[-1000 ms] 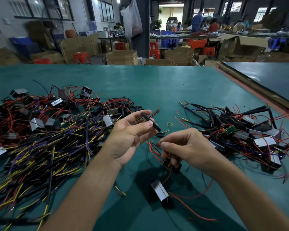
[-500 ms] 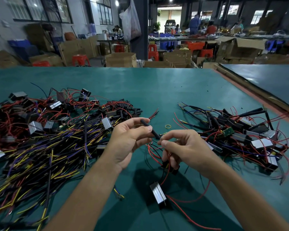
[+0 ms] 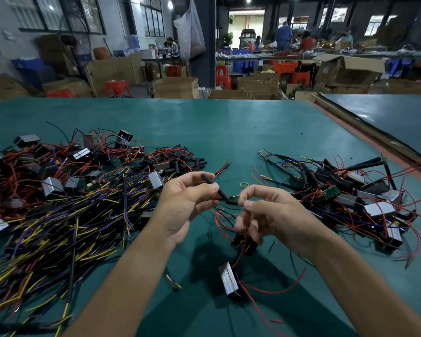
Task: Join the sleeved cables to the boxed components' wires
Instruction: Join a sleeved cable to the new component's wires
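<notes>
Above the middle of the green surface [image 3: 229, 127], the left hand [image 3: 187, 207] pinched a black sleeved cable [image 3: 212, 184] between thumb and fingers. The cable's lower end met the thin wires [image 3: 232, 200] that the right hand [image 3: 275, 215] pinched between thumb and forefinger. Red wires [image 3: 220, 223] hung below that hand. A silver boxed component [image 3: 227, 279] lay toward the near edge. One tangled pile [image 3: 58, 215] lay toward the left edge, another pile [image 3: 350, 190] toward the right edge.
</notes>
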### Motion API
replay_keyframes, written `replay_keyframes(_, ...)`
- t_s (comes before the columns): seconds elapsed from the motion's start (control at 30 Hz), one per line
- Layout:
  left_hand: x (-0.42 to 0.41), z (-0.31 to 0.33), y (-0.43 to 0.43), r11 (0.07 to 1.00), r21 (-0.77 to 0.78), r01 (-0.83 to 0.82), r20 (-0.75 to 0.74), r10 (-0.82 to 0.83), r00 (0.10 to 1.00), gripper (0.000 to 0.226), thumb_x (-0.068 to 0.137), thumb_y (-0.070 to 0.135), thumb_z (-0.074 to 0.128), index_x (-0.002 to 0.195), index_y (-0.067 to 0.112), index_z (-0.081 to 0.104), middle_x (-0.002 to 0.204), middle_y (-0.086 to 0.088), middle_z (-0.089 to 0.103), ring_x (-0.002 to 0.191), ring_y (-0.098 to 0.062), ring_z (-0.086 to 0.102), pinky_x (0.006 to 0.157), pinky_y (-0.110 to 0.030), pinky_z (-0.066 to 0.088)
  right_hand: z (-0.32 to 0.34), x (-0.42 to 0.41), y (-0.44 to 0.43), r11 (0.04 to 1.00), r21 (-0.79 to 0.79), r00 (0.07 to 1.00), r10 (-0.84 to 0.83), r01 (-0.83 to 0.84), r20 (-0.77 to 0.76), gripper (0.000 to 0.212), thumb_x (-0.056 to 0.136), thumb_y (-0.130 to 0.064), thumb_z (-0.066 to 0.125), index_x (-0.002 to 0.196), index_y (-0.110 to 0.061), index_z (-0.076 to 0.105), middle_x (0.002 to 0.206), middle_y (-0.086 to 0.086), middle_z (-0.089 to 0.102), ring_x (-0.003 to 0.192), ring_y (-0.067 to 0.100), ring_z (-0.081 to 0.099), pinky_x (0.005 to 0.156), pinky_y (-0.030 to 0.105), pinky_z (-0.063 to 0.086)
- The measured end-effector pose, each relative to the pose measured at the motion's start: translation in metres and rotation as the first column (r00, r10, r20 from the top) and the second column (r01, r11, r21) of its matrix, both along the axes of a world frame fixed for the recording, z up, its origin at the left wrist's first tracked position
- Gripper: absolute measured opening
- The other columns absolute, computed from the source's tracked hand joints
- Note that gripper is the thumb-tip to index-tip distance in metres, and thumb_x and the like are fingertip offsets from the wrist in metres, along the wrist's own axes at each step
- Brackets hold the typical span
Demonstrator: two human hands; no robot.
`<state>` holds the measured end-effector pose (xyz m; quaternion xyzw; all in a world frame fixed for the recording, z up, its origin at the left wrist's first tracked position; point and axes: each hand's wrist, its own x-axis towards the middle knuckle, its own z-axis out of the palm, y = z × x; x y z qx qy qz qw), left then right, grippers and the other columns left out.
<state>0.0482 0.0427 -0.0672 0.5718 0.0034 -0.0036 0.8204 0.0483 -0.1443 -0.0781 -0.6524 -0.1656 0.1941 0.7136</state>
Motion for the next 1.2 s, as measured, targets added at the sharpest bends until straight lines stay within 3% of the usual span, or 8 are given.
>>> replay_keyframes(0.13,0.0006,0.0,-0.0001,1.0,0.005,0.015,0.004,-0.015,1.0,0.017,0.084,-0.01,0.061,0.091,0.006,0.064,0.084,-0.015,0.065,0.063,-0.018,0.066,0.058,-0.022,0.057,0.0014,0.0018,-0.0048,0.992,0.098,0.995,0.083,-0.077,-0.057,0.008,0.086,-0.02,0.057,0.087,-0.013,0.054,0.08,0.02,0.071,0.045,0.017,0.057,0.045,0.024,0.048)
replay_keyframes(0.43,-0.0005,0.0009,0.0002,0.999,0.024,0.04,0.01,-0.04,0.999,0.016,0.083,-0.008,0.062,0.09,0.007,0.064,0.086,-0.015,0.065,0.068,-0.02,0.066,0.06,-0.023,0.057,-0.0029,0.0038,-0.0082,0.993,0.08,0.996,0.09,-0.089,-0.006,0.016,0.086,-0.018,0.061,0.099,-0.01,0.056,0.077,0.014,0.069,0.046,0.013,0.055,0.045,0.022,0.048)
replay_keyframes(0.7,-0.0007,0.0004,-0.0014,0.998,0.01,0.059,0.007,-0.059,0.998,0.016,0.083,-0.009,0.061,0.094,0.004,0.063,0.083,-0.013,0.064,0.065,-0.019,0.067,0.06,-0.023,0.057,-0.0006,0.0023,-0.0079,0.99,0.099,0.992,0.108,-0.101,-0.061,0.014,0.088,-0.019,0.059,0.091,-0.012,0.047,0.079,0.019,0.07,0.043,0.016,0.057,0.042,0.023,0.048)
replay_keyframes(0.93,-0.002,0.0014,-0.0021,0.997,0.016,0.071,0.027,-0.071,0.997,0.016,0.084,-0.009,0.06,0.093,0.005,0.062,0.089,-0.02,0.06,0.066,-0.02,0.067,0.06,-0.023,0.057,-0.0041,0.0047,-0.0031,0.998,0.047,0.996,-0.031,0.035,-0.083,0.02,0.078,-0.025,0.068,0.085,-0.011,0.055,0.076,0.015,0.071,0.04,0.012,0.052,0.039,0.02,0.043)
replay_keyframes(1.2,-0.0031,0.0018,-0.0027,0.997,0.014,0.079,0.041,-0.08,0.996,0.016,0.084,-0.008,0.061,0.093,0.005,0.062,0.09,-0.022,0.06,0.066,-0.02,0.067,0.06,-0.023,0.057,0.0014,0.0013,-0.004,0.997,0.057,0.993,-0.054,0.06,-0.103,0.011,0.07,-0.018,0.07,0.064,-0.014,0.062,0.073,0.017,0.07,0.044,0.013,0.055,0.042,0.021,0.047)
